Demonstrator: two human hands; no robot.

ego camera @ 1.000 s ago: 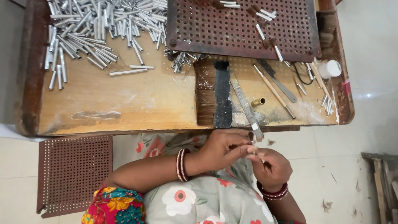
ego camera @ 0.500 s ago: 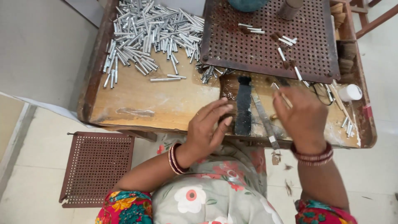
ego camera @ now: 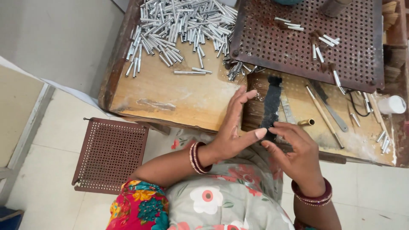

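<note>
1. Presently my left hand [ego camera: 232,127] is spread wide and flat, fingers straight and pointing far, edge-on above the near rim of the wooden bench [ego camera: 170,91]. It holds nothing.
2. My right hand [ego camera: 296,153] is narrowed, thumb and fingertips drawn close at the near end of the black strip [ego camera: 272,106]. Whether anything small sits between those fingertips I cannot tell; they appear to touch the strip's near end.
3. Location: the black strip lies lengthwise, near to far, on the bench just right of my left hand, with a grey metal file [ego camera: 286,108] touching its right side.
4. Handling judgement, strip: it looks thin, flat and rough-faced, likely light and somewhat flexible. Best taken at the near end, pinched by its edges, not the gritty face.
5. A small brass tube [ego camera: 306,122] lies just right of the file, near my right fingertips. It looks light, hard, smooth and liable to roll; grip across its middle.
6. Surroundings: a heap of silver tubes [ego camera: 179,25] sits far left; a perforated brown tray [ego camera: 306,42] far right carries a few more. A second perforated tray [ego camera: 110,155] lies on the floor, near left.
</note>
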